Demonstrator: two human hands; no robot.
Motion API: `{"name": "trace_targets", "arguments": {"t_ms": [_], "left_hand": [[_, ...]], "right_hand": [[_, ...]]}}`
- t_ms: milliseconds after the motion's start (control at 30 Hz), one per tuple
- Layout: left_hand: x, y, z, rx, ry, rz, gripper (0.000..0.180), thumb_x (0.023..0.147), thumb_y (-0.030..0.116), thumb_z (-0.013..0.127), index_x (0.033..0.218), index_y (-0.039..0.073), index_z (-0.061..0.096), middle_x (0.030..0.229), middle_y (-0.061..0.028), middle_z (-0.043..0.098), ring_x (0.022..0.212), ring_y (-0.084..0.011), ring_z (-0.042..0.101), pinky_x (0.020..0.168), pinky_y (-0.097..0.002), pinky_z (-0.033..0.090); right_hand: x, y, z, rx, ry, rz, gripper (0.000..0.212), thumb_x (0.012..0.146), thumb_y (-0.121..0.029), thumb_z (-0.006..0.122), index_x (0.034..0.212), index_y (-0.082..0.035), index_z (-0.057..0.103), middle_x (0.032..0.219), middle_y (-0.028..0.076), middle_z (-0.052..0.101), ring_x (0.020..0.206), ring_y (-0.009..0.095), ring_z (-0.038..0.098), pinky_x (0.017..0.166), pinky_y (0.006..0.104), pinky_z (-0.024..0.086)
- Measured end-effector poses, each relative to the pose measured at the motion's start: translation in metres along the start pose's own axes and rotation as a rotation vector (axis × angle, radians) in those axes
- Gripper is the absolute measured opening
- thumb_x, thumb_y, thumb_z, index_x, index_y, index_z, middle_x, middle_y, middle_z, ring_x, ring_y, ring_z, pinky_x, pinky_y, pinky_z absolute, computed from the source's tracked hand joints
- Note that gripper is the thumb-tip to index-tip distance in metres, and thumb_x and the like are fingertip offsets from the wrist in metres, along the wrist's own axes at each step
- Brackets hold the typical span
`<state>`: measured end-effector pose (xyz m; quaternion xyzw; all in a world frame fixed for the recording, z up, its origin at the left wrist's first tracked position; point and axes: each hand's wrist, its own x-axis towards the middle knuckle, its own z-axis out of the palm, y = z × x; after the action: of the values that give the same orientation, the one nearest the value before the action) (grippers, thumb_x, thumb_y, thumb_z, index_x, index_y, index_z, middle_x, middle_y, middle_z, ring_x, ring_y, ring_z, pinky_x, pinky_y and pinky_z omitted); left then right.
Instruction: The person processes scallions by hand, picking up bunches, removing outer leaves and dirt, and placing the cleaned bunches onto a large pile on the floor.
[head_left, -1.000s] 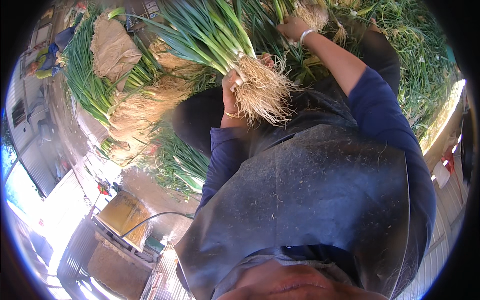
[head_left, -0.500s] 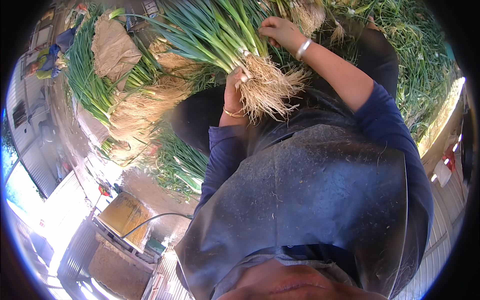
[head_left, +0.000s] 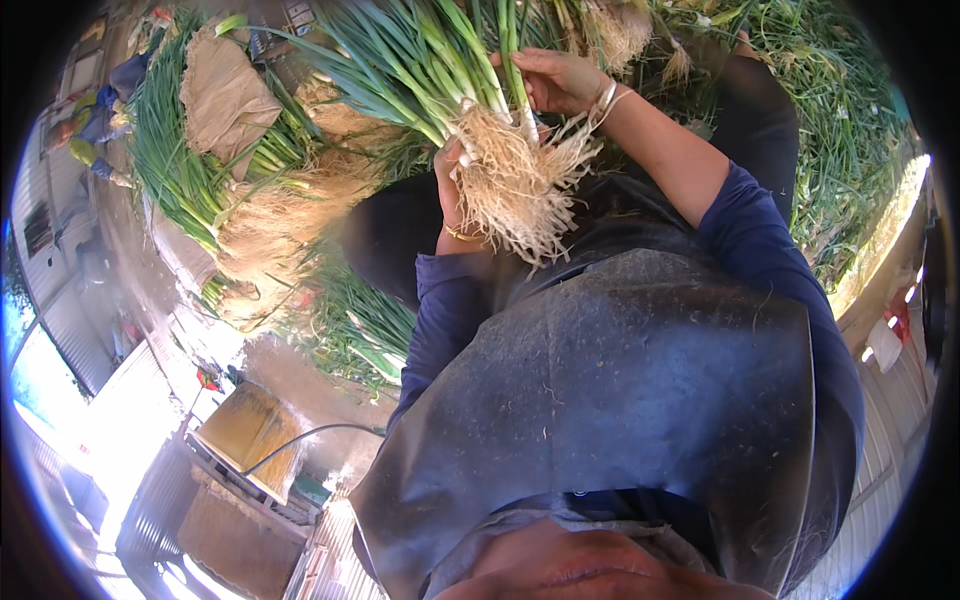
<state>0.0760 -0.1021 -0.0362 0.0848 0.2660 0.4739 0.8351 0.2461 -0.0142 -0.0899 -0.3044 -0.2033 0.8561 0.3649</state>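
Note:
A bunch of spring onions [head_left: 430, 80], with long green leaves, white stems and pale, hanging roots, lies over my lap with its leaves pointing away. My left hand [head_left: 449, 185] grips it low on the stems from the left side; some fingers are hidden beneath the stems and roots. On the right side, my right hand [head_left: 565, 82] closes its fingers around a few outer stalks that stand slightly apart from the main bunch. The roots [head_left: 520, 190] dangle between both hands above my dark apron [head_left: 620, 370].
Stacked spring onions [head_left: 270, 230] with a brown cloth [head_left: 228, 95] over them lie on my left. Loose green leaves [head_left: 830, 130] cover the ground to my right. Another person [head_left: 90, 130] is at the far left. A yellowish box [head_left: 245, 430] stands lower left.
My right hand, previously beside the bunch with its fingers curled, now holds stalks at its right edge. The bunch and my left hand have shifted slightly left.

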Motion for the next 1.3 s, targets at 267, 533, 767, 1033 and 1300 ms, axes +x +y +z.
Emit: {"name": "trace_targets", "arguments": {"t_ms": [267, 533, 767, 1033, 1300], "left_hand": [[-0.004, -0.002, -0.004, -0.111, 0.155, -0.044, 0.052, 0.079, 0.039, 0.055, 0.115, 0.002, 0.050, 0.104, -0.0135, 0.059, 0.093, -0.0274, 0.059, 0.081, -0.0408, 0.050], [-0.004, -0.003, -0.005, -0.110, 0.125, 0.020, 0.053, 0.081, 0.042, 0.053, 0.119, 0.006, 0.049, 0.109, -0.0137, 0.058, 0.096, -0.0307, 0.058, 0.083, -0.0428, 0.050], [-0.005, -0.002, -0.008, -0.185, 0.145, 0.090, 0.049, 0.082, 0.037, 0.054, 0.118, 0.004, 0.050, 0.107, -0.0156, 0.059, 0.094, -0.0309, 0.060, 0.079, -0.0450, 0.052], [-0.020, 0.003, 0.016, -0.482, -0.100, -0.039, 0.056, 0.080, 0.043, 0.058, 0.123, 0.008, 0.048, 0.123, -0.0213, 0.048, 0.105, -0.0364, 0.052, 0.079, -0.0433, 0.051], [-0.040, -0.007, 0.043, -0.399, -0.047, -0.022, 0.056, 0.084, 0.043, 0.053, 0.125, 0.005, 0.047, 0.123, -0.0194, 0.051, 0.110, -0.0343, 0.051, 0.083, -0.0415, 0.050]], "right_hand": [[-0.052, 0.003, 0.006, -0.518, 0.273, 0.014, 0.033, 0.091, -0.036, 0.053, 0.083, -0.005, 0.050, 0.067, 0.004, 0.057, 0.045, 0.009, 0.050, 0.044, 0.0221, 0.043], [-0.111, -0.018, 0.015, -0.390, 0.103, -0.204, 0.023, 0.093, -0.026, 0.051, 0.085, -0.004, 0.053, 0.076, 0.004, 0.059, 0.055, 0.009, 0.054, 0.051, 0.0208, 0.047], [-0.125, -0.067, 0.014, -0.496, 0.315, -0.431, 0.034, 0.099, -0.028, 0.035, 0.098, -0.004, 0.058, 0.064, 0.002, 0.053, 0.049, 0.007, 0.046, 0.056, 0.0212, 0.045], [-0.095, 0.032, -0.014, -0.867, -0.049, 0.449, 0.034, 0.094, -0.033, 0.043, 0.118, -0.009, 0.053, 0.078, 0.010, 0.061, 0.052, 0.017, 0.058, 0.048, 0.0283, 0.048], [-0.128, -0.025, 0.057, -0.954, 0.122, -0.345, 0.047, 0.085, -0.031, 0.062, 0.121, -0.003, 0.050, 0.098, 0.014, 0.055, 0.072, 0.018, 0.056, 0.062, 0.0259, 0.047]]}}
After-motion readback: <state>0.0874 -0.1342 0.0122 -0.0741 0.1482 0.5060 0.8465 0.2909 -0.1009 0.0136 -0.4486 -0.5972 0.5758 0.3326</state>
